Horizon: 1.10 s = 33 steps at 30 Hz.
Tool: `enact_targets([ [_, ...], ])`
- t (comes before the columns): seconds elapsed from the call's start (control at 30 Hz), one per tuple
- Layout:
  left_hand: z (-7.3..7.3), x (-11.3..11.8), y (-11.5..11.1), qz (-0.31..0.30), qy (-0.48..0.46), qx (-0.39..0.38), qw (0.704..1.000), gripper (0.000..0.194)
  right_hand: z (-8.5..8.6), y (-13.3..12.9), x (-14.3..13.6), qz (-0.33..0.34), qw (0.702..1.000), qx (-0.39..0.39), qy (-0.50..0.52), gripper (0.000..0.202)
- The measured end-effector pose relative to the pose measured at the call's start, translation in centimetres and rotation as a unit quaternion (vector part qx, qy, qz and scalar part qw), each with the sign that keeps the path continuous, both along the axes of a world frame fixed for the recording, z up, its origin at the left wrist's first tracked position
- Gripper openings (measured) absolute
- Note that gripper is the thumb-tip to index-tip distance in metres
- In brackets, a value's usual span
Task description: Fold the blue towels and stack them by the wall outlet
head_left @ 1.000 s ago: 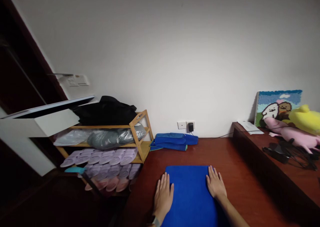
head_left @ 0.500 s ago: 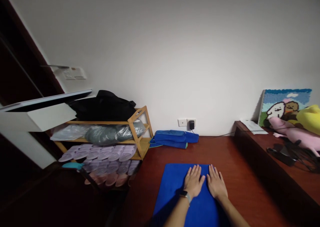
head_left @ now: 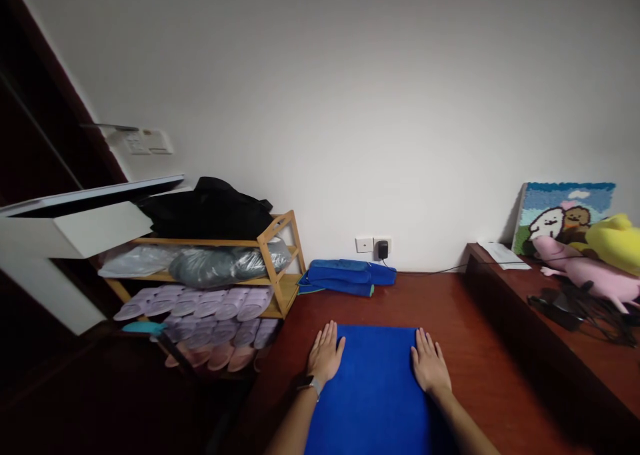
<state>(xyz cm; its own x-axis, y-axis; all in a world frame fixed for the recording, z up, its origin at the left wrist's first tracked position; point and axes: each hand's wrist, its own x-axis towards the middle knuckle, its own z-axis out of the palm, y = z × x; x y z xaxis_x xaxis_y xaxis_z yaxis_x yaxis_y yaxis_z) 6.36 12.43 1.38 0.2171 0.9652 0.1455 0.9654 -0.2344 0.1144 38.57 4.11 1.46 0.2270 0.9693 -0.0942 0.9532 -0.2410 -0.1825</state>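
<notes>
A blue cloth [head_left: 375,381] lies spread flat on the reddish-brown wooden table [head_left: 490,375]. My left hand [head_left: 325,356], with a watch on its wrist, rests palm down at the cloth's far left corner, fingers stretched forward and thumb toward the cloth. At the far right corner my right hand [head_left: 431,363] lies flat along the cloth's edge, its fingers extended. Neither hand holds anything.
Folded blue cloths [head_left: 345,276] lie against the wall, below a black plug [head_left: 383,249] with a cable. A wooden shoe rack [head_left: 280,295] stands left. On a raised ledge at right sit a pink plush toy [head_left: 585,268] and black cables [head_left: 575,308].
My left hand has moved left across the cloth, from near my right hand to the far left corner. My right hand has stayed nearly in place.
</notes>
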Motion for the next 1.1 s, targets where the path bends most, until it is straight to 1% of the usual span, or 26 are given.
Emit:
enact_targets([
  [0.1, 0.6, 1.0, -0.6, -0.002, -0.009, 0.044, 0.999, 0.063, -0.1, 0.1, 0.0, 0.0, 1.0, 0.002, 0.005, 0.069],
  [0.17, 0.9, 3.0, -1.4, -0.03, -0.028, 0.088, 0.995, 0.061, -0.1, 0.1, 0.0, 0.001, 1.0, 0.003, 0.009, 0.069],
  [0.23, 0.9, 6.3, -2.5, -0.08, -0.048, 0.097, 0.991, 0.061, -0.2, 0.2, 0.1, 0.002, 1.0, 0.006, 0.013, 0.069],
  [0.33, 0.6, 12.7, -4.2, -0.171, -0.071, 0.045, 0.982, 0.062, -0.3, 0.2, 0.2, 0.007, 1.0, 0.011, 0.015, 0.069],
  [0.37, 0.4, 14.8, -4.7, -0.193, -0.08, 0.026, 0.978, 0.063, -0.4, 0.2, 0.3, 0.01, 1.0, 0.012, 0.013, 0.069],
  [0.43, -0.2, 18.0, -5.5, -0.206, -0.097, -0.001, 0.974, 0.064, -0.7, 0.1, 0.4, 0.021, 1.0, 0.013, 0.007, 0.067],
  [0.47, -0.5, 19.0, -5.7, -0.202, -0.104, -0.007, 0.974, 0.065, -0.8, 0.1, 0.4, 0.025, 1.0, 0.012, 0.004, 0.067],
  [0.5, -0.8, 19.6, -5.7, -0.195, -0.107, -0.009, 0.975, 0.065, -0.9, 0.1, 0.5, 0.028, 1.0, 0.012, 0.0, 0.067],
  [0.53, -0.9, 19.6, -5.7, -0.191, -0.107, -0.009, 0.976, 0.066, -1.0, 0.1, 0.5, 0.029, 0.999, 0.013, -0.001, 0.067],
  [0.57, -1.0, 19.1, -5.5, -0.188, -0.102, -0.009, 0.977, 0.066, -1.0, 0.2, 0.5, 0.027, 1.0, 0.013, 0.0, 0.068],
  [0.63, -0.8, 16.9, -4.8, -0.172, -0.08, -0.015, 0.982, 0.067, -1.0, 0.2, 0.4, 0.02, 1.0, 0.015, 0.007, 0.069],
  [0.7, -0.1, 13.4, -3.8, -0.142, -0.049, -0.027, 0.988, 0.07, -0.8, 0.3, 0.3, 0.011, 1.0, 0.019, 0.021, 0.07],
  [0.8, 1.0, 7.6, -2.1, -0.09, -0.012, -0.037, 0.995, 0.072, -0.7, 0.3, 0.2, 0.005, 0.999, 0.028, 0.037, 0.07],
  [0.87, 1.4, 4.4, -1.2, -0.063, 0.004, -0.041, 0.997, 0.073, -0.6, 0.3, 0.2, 0.005, 0.999, 0.03, 0.042, 0.07],
  [0.9, 1.3, 3.1, -0.8, -0.052, 0.009, -0.043, 0.998, 0.073, -0.6, 0.3, 0.2, 0.005, 0.999, 0.028, 0.043, 0.07],
  [0.93, 1.2, 2.2, -0.6, -0.042, 0.012, -0.044, 0.998, 0.073, -0.6, 0.3, 0.2, 0.005, 0.999, 0.025, 0.042, 0.07],
  [1.0, 0.8, 1.2, -0.2, -0.028, 0.014, -0.044, 0.999, 0.072, -0.4, 0.2, 0.2, 0.004, 0.999, 0.019, 0.035, 0.07],
  [1.1, 0.2, 0.8, 0.0, -0.02, 0.013, -0.035, 0.999, 0.071, -0.3, 0.2, 0.1, 0.004, 1.0, 0.013, 0.023, 0.07],
])
